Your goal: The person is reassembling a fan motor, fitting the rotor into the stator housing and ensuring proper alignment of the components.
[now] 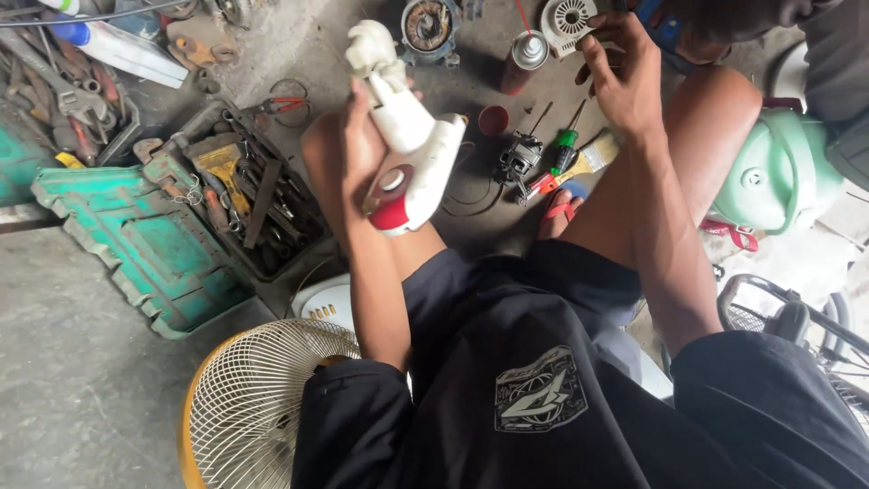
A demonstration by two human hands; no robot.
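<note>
- Up front, the left hand (358, 149) grips a white fan housing (412, 149) with a red end — fingers curled behind it, thumb side hidden, the part raised over the left knee.
- Farther off, the right hand (625, 77) reaches to the floor (81, 380), its fingers (602, 23) loosely bent and touching a white vented cap (566, 18); whether they pinch it I cannot tell.
- Between both hands lie a small motor (519, 158), a green-handled screwdriver (565, 149) and a brush (593, 156).
- Left of the housing — an open green toolbox (149, 244); below it, a yellow fan grille (262, 407).

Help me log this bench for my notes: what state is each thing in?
Left hand: gripping white fan housing, held upright.
Right hand: fingers on round white vented cover.
Green toolbox: open, lid flat.
Spray can: uncapped, upright.
Fan grille: detached, lying flat.
</note>
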